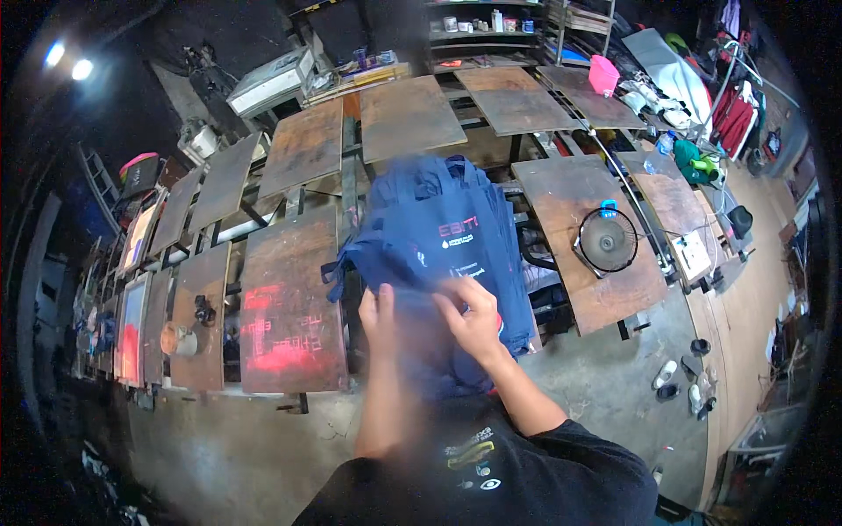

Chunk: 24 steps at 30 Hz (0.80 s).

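A pile of navy blue cloth tote bags (478, 206) with small pink and white prints lies in front of me, its straps bunched at the far end. My left hand (377, 323) grips the near edge of a navy bag, thumb up. Close by on the right, my right hand (474, 323) pinches the same cloth between thumb and fingers. A smear in the middle of the picture blurs the cloth between the hands. Part of the bag hangs down in front of my black shirt.
Worn flat boards on metal frames stand in rows; one board (294, 307) has pink stains. On the right board sits a round fan (607, 242). A small pot (179, 339) stands at left, a pink bucket (603, 75) at back right. Shoes (667, 375) lie on the floor.
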### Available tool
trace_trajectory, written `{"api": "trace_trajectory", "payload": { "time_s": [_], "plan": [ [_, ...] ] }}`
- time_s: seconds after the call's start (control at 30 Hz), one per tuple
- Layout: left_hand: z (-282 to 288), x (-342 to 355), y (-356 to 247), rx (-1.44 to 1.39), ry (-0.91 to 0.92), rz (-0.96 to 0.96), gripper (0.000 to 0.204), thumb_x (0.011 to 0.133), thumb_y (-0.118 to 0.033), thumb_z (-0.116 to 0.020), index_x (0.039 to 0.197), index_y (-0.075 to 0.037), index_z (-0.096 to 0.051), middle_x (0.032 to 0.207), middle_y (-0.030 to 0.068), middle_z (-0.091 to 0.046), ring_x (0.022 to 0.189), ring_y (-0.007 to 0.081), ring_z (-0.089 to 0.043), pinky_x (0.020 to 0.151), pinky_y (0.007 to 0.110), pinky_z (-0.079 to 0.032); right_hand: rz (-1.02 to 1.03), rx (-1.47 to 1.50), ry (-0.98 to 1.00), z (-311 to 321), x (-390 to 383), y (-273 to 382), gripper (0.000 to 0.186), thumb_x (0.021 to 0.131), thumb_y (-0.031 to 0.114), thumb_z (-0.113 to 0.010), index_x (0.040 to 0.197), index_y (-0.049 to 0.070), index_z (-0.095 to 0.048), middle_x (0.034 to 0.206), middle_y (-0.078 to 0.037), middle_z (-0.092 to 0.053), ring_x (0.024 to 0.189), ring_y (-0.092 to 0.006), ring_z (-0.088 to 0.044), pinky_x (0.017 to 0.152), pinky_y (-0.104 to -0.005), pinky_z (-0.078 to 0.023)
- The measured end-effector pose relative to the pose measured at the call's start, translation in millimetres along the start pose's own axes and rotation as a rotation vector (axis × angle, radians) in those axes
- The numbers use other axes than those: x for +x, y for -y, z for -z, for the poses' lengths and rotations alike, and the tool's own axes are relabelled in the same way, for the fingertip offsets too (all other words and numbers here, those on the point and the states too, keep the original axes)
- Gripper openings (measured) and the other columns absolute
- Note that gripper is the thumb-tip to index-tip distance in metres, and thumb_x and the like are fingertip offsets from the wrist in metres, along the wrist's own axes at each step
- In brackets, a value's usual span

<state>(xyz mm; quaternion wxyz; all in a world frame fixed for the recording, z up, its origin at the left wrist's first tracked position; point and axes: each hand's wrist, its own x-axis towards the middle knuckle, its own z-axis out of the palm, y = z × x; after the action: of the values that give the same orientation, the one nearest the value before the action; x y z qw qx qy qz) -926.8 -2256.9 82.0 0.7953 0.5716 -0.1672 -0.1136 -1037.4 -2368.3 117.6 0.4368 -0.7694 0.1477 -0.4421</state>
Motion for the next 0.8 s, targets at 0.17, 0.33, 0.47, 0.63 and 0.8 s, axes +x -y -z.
{"api": "trace_trajectory", "payload": {
  "time_s": [0.17,0.33,0.47,0.63,0.8],
  "plan": [
    [-1,-2,16,0.225,0.011,-0.045,0.025,0.1,-0.011,-0.056,0.121,0.002,-0.058,0.116,0.005,-0.064,0.104,0.013,-0.058,0.093,0.028,-0.045,0.011,0.062,0.31,13,1,4,0.047,0.076,0.009,-0.076,0.121,0.003,-0.062,0.11,-0.016,-0.062,0.096,-0.0346,-0.065,0.082,-0.0385,-0.053],
    [-25,-16,24,0.242,0.006,0.137,0.023,0.099,-0.008,-0.051,0.119,0.001,-0.059,0.115,0.006,-0.064,0.104,0.014,-0.059,0.093,0.029,-0.046,0.081,0.015,0.343,12,-8,-20,0.052,0.078,0.003,-0.064,0.13,0.004,-0.056,0.12,-0.02,-0.058,0.109,-0.0384,-0.059,0.091,-0.0427,-0.05],
    [-51,-29,36,0.343,0.056,0.155,0.027,0.099,-0.01,-0.057,0.122,0.003,-0.059,0.117,0.006,-0.064,0.105,0.0128,-0.058,0.094,0.029,-0.045,-0.02,0.103,0.197,25,0,-34,0.044,0.079,-0.005,-0.055,0.122,0.001,-0.061,0.112,-0.022,-0.063,0.102,-0.0406,-0.063,0.088,-0.0419,-0.052],
    [-76,-42,54,0.444,0.134,0.052,0.028,0.1,-0.015,-0.058,0.12,0.005,-0.06,0.111,0.0066,-0.066,0.099,0.0118,-0.058,0.088,0.029,-0.048,-0.033,0.075,0.072,45,12,-52,0.041,0.079,-0.005,-0.058,0.118,0.002,-0.066,0.104,-0.022,-0.069,0.092,-0.0372,-0.068,0.082,-0.0417,-0.054],
    [-86,-42,49,0.661,0.03,0.062,0.026,0.101,-0.018,-0.055,0.108,0.006,-0.063,0.098,0.0086,-0.069,0.086,0.011,-0.059,0.075,0.03,-0.049,-0.17,0.109,0.164,56,11,-49,0.039,0.08,-0.003,-0.06,0.119,0.002,-0.066,0.103,-0.021,-0.069,0.085,-0.0324,-0.067,0.076,-0.0371,-0.054]
  ]
}}
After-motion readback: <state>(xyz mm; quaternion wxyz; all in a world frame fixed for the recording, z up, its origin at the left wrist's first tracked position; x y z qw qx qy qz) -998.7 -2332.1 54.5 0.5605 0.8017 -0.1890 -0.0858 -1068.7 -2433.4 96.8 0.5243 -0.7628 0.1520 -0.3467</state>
